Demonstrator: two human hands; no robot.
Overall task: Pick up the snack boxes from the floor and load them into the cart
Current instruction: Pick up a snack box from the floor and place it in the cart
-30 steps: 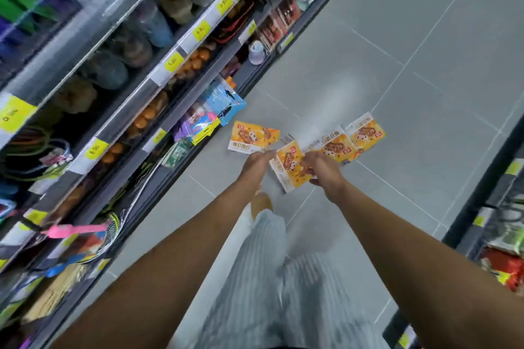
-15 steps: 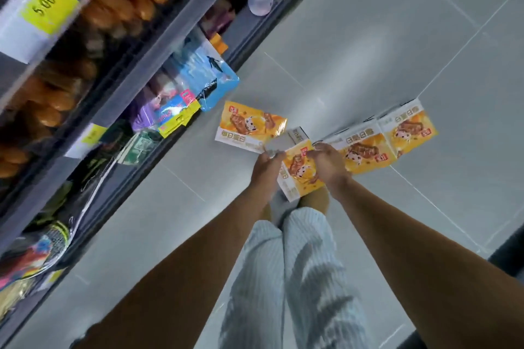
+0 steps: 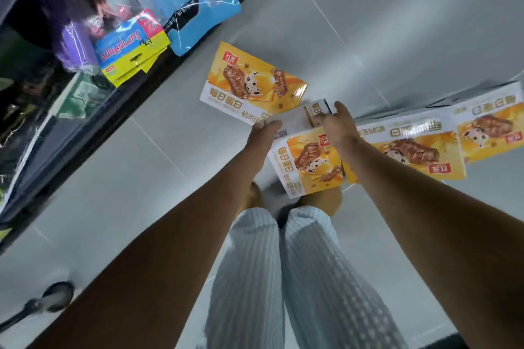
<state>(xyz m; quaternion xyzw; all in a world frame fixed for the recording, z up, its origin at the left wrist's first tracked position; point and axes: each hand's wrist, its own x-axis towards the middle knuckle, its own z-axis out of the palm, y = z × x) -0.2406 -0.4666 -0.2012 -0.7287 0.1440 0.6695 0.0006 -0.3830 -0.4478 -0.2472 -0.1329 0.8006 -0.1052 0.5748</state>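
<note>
Several orange and white snack boxes lie on the grey tiled floor. I hold one snack box [image 3: 309, 161] between both hands, tilted, just above my feet. My left hand [image 3: 262, 136] presses its left edge and my right hand [image 3: 338, 126] grips its top right corner. Another box [image 3: 252, 83] lies flat beyond my left hand. Two more boxes lie to the right, one [image 3: 411, 147] partly behind my right forearm and one [image 3: 490, 127] at the frame's right edge. No cart is in view.
A store shelf [image 3: 93, 110] runs along the left, with a blue bag [image 3: 187, 5] and jump rope packs [image 3: 130, 45] hanging over its bottom edge. My striped trouser legs [image 3: 283, 278] fill the lower middle. A dark round object [image 3: 54, 296] sits on the floor at lower left.
The camera has dropped much closer to the floor, so the boxes look larger. Both hands stay on the same box, which has tilted up slightly.
</note>
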